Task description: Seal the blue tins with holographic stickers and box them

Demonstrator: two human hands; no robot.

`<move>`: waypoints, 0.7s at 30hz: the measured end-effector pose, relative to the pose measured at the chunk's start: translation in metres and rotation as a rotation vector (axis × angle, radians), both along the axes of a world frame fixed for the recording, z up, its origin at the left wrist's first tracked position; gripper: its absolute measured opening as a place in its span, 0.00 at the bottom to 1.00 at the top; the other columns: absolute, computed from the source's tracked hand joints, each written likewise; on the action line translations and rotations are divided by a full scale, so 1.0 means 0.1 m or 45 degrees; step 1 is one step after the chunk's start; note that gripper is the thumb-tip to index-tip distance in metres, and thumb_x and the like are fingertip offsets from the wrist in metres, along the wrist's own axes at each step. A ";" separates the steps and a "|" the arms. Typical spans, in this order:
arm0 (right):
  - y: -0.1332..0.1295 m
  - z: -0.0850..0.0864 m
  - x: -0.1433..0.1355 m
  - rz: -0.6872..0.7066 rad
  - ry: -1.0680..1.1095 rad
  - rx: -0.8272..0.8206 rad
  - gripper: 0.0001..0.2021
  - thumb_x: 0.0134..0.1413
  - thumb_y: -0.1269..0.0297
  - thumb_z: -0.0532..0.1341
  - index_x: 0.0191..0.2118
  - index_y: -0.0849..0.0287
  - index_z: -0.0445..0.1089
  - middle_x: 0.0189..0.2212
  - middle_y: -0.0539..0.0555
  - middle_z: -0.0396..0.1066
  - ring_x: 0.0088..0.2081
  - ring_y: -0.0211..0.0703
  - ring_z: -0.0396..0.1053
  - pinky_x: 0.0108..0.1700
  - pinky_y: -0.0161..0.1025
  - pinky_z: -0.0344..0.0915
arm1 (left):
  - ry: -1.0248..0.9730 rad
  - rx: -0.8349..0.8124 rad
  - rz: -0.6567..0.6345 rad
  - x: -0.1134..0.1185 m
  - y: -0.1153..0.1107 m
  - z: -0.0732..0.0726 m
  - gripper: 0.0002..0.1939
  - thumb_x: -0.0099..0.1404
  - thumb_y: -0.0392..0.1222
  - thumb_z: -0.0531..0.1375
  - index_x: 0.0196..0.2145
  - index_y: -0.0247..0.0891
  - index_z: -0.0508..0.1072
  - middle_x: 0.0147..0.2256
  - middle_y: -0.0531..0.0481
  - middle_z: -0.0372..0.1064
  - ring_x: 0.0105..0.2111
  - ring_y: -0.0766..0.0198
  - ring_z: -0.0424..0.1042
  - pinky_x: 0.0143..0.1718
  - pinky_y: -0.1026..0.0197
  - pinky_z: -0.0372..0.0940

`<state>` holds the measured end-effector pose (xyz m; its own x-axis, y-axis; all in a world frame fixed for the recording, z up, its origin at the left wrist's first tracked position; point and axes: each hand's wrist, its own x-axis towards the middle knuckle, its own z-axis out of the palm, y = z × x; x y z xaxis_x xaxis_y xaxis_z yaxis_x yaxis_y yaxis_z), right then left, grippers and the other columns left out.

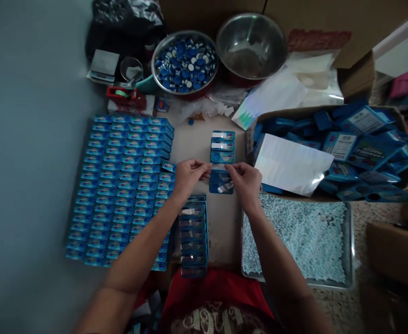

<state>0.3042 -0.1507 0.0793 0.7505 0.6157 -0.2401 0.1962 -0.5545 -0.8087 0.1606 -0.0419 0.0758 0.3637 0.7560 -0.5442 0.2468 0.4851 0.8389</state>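
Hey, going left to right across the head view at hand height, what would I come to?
Rows of blue boxes → left hand → strip pinched between the hands → right hand → white sheet.

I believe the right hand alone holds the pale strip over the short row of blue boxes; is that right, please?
Not quite: the head view shows the left hand and right hand both holding the pale strip over the short row of blue boxes.
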 end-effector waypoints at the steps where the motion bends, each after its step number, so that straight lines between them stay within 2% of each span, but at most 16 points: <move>1: 0.06 -0.05 -0.01 0.011 -0.095 -0.031 0.18 0.58 0.46 0.66 0.33 0.57 0.83 0.23 0.51 0.75 0.26 0.41 0.68 0.31 0.38 0.57 | 0.000 0.040 -0.010 0.01 0.06 -0.04 0.21 0.55 0.54 0.77 0.33 0.35 0.79 0.28 0.46 0.81 0.25 0.65 0.78 0.28 0.65 0.71; 7: 0.30 -0.15 0.07 0.015 -0.322 -0.142 0.13 0.57 0.51 0.68 0.34 0.55 0.82 0.22 0.49 0.73 0.26 0.41 0.66 0.32 0.39 0.54 | 0.041 0.119 -0.066 0.17 0.34 -0.14 0.09 0.61 0.40 0.73 0.30 0.34 0.77 0.25 0.50 0.77 0.23 0.69 0.76 0.28 0.68 0.69; 14: 0.39 -0.19 0.06 0.045 -0.387 -0.201 0.12 0.58 0.51 0.67 0.32 0.54 0.80 0.24 0.50 0.74 0.27 0.42 0.66 0.34 0.40 0.54 | -0.028 0.036 -0.062 0.16 0.36 -0.28 0.09 0.61 0.40 0.73 0.31 0.35 0.77 0.25 0.51 0.78 0.25 0.68 0.76 0.30 0.66 0.70; 17: 0.39 -0.22 0.09 0.037 -0.383 -0.235 0.12 0.57 0.51 0.67 0.33 0.54 0.76 0.25 0.50 0.73 0.29 0.44 0.67 0.35 0.41 0.55 | -0.072 -0.171 -0.026 0.18 0.36 -0.37 0.13 0.58 0.41 0.76 0.31 0.35 0.77 0.26 0.51 0.78 0.25 0.68 0.76 0.31 0.67 0.71; 21: 0.39 -0.29 0.19 -0.074 -0.321 -0.145 0.19 0.46 0.51 0.73 0.37 0.54 0.68 0.24 0.47 0.71 0.28 0.43 0.66 0.34 0.41 0.57 | -0.103 -0.495 0.081 0.25 0.35 -0.55 0.19 0.53 0.41 0.80 0.32 0.36 0.73 0.23 0.53 0.75 0.21 0.71 0.73 0.26 0.69 0.67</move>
